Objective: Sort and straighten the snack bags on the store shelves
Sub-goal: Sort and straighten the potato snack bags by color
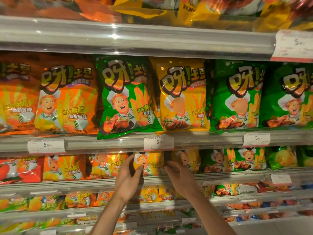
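A small yellow snack bag (149, 162) with a cartoon chef stands on the third shelf (94, 183), under the middle price tag. My left hand (128, 177) grips its left edge, thumb in front and fingers behind. My right hand (177, 175) holds its right edge, fingers curled around the side. On the shelf above, a green bag (125, 99) stands between an orange bag (67, 99) and a yellow bag (183, 97), tilted and sticking out past the shelf edge. More green bags (237, 97) fill the right side.
Orange bags (64, 167) and a red bag (20, 168) stand left of my hands; yellow and green small bags (235, 160) stand to the right. Price tags (158, 142) hang on the shelf rails. Lower shelves (84, 209) hold several smaller packs. The top shelf carries orange and yellow bags (140, 7).
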The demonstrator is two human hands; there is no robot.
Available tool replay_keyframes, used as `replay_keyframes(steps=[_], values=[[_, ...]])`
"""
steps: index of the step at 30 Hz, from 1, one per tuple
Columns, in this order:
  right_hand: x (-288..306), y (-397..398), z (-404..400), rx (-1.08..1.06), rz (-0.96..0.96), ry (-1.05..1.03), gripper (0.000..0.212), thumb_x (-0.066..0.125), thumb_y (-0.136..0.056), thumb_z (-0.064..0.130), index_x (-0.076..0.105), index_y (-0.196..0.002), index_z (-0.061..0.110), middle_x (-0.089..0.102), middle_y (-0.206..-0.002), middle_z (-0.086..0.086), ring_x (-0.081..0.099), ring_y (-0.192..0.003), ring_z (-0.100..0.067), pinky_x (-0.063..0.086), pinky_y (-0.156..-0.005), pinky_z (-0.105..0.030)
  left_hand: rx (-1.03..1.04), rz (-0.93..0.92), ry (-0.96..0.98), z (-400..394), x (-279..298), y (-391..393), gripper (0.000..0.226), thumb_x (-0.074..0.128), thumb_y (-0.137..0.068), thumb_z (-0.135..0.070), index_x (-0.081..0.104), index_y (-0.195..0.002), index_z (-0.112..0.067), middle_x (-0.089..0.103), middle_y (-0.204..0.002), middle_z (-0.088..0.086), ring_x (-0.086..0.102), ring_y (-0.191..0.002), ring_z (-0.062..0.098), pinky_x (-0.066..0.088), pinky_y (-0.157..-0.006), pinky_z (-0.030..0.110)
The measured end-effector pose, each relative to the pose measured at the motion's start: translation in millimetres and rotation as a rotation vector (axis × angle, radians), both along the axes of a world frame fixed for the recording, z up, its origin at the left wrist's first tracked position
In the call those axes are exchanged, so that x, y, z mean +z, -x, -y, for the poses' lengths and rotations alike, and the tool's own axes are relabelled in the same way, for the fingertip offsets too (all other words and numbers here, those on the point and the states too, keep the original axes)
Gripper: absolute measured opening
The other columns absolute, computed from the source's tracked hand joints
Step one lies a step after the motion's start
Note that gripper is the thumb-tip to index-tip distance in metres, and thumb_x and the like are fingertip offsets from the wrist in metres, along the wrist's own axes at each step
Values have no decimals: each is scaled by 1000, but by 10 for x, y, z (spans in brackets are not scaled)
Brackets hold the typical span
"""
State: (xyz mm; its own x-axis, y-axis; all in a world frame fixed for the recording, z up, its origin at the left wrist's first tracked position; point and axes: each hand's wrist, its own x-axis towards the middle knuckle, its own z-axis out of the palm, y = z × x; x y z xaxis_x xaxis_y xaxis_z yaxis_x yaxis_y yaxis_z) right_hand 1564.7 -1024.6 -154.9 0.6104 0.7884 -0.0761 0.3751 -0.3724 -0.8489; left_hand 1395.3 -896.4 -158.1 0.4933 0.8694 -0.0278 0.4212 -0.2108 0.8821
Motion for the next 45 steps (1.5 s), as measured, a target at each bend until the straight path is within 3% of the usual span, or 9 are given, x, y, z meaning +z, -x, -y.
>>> replay_keyframes(steps=[4,8,18,22,25,29,33,38,45], values=[[127,-35,227,-23,-89,-59,21,60,-101,28,63,-121,24,66,-110,20,60,-101,10,45,-77,0,52,104,47,133,93,85,49,63,-99,-30,47,-145,-25,60,-135,-8,58,-122,11,46,-101,25],[241,-150,519,-75,-155,-138,14,62,-99,31,69,-111,32,74,-105,15,69,-100,0,54,-90,-20,68,165,65,401,244,93,25,61,-100,-32,52,-118,-46,68,-114,-15,68,-94,2,49,-74,13],[1037,-649,1113,-62,-27,-246,11,61,-99,25,71,-103,26,75,-81,9,68,-72,-4,55,-69,-19,92,333,-31,966,886,-303,17,63,-98,-23,68,-108,-36,74,-96,-13,69,-87,8,54,-87,37],[1457,-838,1237,-26,108,-338,11,61,-98,26,71,-101,27,75,-81,12,70,-73,-2,53,-67,-14,71,424,-172,1103,1366,-500,14,64,-95,-31,69,-105,-39,74,-93,-16,69,-87,8,54,-81,25],[1734,-986,1245,-31,285,-428,11,59,-98,31,70,-99,29,71,-78,12,68,-68,-3,46,-58,-10,35,417,-312,1102,1673,-644,16,65,-93,-33,67,-108,-40,71,-99,-22,67,-94,1,53,-80,19],[1872,-1181,1103,0,496,-501,22,56,-102,30,69,-118,22,57,-64,-11,56,-61,-23,48,-60,-34,43,265,-662,895,1840,-846,33,67,-97,-32,60,-128,-25,53,-130,-11,50,-124,3,40,-103,25],[1928,-1174,882,56,699,-358,38,60,-98,30,65,-135,20,51,-54,12,54,-60,-5,47,-65,-18,48,124,-643,785,1850,-997,57,72,-92,-28,50,-144,-23,33,-158,4,29,-148,19,26,-114,33],[1943,-1194,875,30,671,-229,38,60,-99,35,63,-136,29,47,-52,12,49,-55,-6,49,-67,-29,27,139,-654,738,1758,-998,62,73,-92,-21,46,-148,-27,15,-167,0,15,-156,18,22,-117,32],[2012,-1100,875,-19,498,-145,35,55,-101,36,58,-136,35,56,-57,7,56,-67,2,40,-75,-24,-63,128,-691,609,1821,-870,54,68,-96,-26,48,-146,-32,28,-162,-11,27,-149,5,30,-116,27]])
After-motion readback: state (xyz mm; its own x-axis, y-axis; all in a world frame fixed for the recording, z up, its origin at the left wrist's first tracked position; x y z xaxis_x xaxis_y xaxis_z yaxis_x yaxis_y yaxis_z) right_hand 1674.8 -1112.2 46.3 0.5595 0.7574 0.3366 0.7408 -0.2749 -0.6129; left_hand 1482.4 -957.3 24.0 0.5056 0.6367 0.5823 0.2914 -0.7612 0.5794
